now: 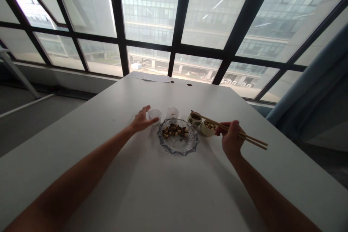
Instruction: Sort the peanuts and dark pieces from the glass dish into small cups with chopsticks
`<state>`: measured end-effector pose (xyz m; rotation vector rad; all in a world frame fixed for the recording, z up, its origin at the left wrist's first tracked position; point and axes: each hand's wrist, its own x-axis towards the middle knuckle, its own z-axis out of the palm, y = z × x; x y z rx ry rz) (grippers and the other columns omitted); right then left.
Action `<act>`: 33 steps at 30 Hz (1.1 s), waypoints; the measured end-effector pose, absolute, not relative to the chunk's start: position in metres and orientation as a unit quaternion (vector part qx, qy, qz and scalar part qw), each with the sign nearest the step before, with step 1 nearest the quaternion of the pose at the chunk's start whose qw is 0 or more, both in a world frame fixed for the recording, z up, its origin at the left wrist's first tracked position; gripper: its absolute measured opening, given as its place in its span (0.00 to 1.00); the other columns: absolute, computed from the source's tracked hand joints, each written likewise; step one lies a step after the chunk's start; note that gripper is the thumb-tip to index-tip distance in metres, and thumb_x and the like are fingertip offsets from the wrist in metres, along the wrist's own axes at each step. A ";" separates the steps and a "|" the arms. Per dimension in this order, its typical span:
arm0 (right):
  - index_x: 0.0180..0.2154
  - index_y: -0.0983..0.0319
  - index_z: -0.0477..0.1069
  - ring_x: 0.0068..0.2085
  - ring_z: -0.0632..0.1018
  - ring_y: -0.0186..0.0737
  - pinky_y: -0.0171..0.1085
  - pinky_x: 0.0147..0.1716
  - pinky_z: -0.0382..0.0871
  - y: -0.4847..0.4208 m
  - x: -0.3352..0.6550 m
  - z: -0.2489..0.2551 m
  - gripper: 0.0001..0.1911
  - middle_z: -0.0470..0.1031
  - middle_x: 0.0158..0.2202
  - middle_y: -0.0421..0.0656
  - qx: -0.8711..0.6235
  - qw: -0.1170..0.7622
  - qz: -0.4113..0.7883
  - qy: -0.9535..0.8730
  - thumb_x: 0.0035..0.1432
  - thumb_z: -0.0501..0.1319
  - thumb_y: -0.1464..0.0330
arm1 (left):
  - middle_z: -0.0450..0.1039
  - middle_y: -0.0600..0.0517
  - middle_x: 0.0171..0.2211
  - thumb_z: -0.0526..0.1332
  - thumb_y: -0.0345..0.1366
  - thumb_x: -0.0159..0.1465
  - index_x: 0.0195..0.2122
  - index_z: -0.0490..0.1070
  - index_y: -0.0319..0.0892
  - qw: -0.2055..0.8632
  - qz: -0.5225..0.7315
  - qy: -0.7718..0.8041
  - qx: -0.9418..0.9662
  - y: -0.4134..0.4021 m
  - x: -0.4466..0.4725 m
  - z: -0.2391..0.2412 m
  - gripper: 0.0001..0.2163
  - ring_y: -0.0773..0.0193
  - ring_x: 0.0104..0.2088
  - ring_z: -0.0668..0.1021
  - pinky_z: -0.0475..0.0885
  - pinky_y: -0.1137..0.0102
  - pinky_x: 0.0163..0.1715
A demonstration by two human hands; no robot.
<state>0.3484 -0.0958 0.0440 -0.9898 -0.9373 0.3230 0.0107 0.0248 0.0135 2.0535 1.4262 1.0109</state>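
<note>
My right hand (232,138) grips a pair of wooden chopsticks (251,138). Their tips reach over a small cup with dark lettering (194,121), with a small dark piece at the tips. Beneath the chopsticks stands a pale cup (205,129) of light nuts or seeds. My left hand (143,119) has thumb and fingers spread beside a clear plastic cup (155,113), the thumb in front of it; whether it touches is hard to tell. Between the hands lies a scalloped glass dish (178,148) with mixed dark and light seeds or nuts (174,130) toward its back.
A second clear plastic cup (173,111) with a little something inside stands behind the dish. Papers (150,77) lie at the far edge of the white table (174,188), near two dark round holes. Windows rise beyond; a blue curtain (307,90) hangs at the right.
</note>
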 end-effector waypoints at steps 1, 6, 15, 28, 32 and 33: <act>0.26 0.63 0.70 0.14 0.71 0.33 0.33 0.14 0.65 -0.090 0.356 0.046 0.29 0.70 0.15 0.38 -0.452 0.781 0.163 -0.400 0.59 0.57 0.43 | 0.65 0.37 0.63 0.65 0.57 0.56 0.64 0.57 0.40 0.202 0.369 0.513 0.749 0.023 0.015 0.022 0.40 0.45 0.62 0.69 0.62 0.51 0.62; 0.24 0.61 0.66 0.12 0.69 0.32 0.31 0.11 0.63 -0.070 0.392 0.041 0.30 0.66 0.12 0.35 -0.463 0.807 0.216 -0.295 0.56 0.57 0.41 | 0.67 0.41 0.62 0.60 0.59 0.59 0.62 0.63 0.42 0.102 0.298 0.423 0.850 0.017 0.081 0.059 0.35 0.46 0.65 0.65 0.48 0.48 0.67; 0.27 0.63 0.69 0.13 0.71 0.34 0.33 0.13 0.65 -0.085 0.390 0.035 0.29 0.72 0.15 0.38 -0.491 0.758 0.107 -0.416 0.63 0.54 0.45 | 0.71 0.35 0.57 0.67 0.59 0.50 0.60 0.64 0.40 0.119 0.070 0.410 0.902 0.047 0.207 0.060 0.41 0.39 0.63 0.65 0.40 0.38 0.64; 0.29 0.62 0.74 0.23 0.78 0.36 0.35 0.25 0.72 -0.097 0.381 0.033 0.23 0.77 0.22 0.41 -0.507 0.579 -0.034 -0.638 0.67 0.55 0.52 | 0.78 0.41 0.49 0.70 0.55 0.46 0.56 0.71 0.42 0.081 0.129 0.405 0.902 0.050 0.200 0.058 0.38 0.44 0.56 0.73 0.43 0.46 0.66; 0.30 0.62 0.74 0.24 0.78 0.37 0.36 0.25 0.73 -0.094 0.373 0.042 0.23 0.77 0.22 0.42 -0.518 0.612 0.019 -0.597 0.66 0.56 0.51 | 0.78 0.41 0.49 0.70 0.58 0.46 0.55 0.71 0.42 0.088 0.117 0.412 0.899 0.052 0.198 0.057 0.38 0.44 0.56 0.73 0.42 0.45 0.66; 0.30 0.63 0.74 0.22 0.77 0.37 0.36 0.24 0.73 -0.094 0.371 0.046 0.25 0.77 0.21 0.42 -0.515 0.639 0.031 -0.571 0.65 0.56 0.49 | 0.78 0.41 0.50 0.70 0.59 0.46 0.56 0.71 0.42 0.093 0.110 0.417 0.898 0.053 0.198 0.057 0.39 0.43 0.57 0.73 0.42 0.45 0.66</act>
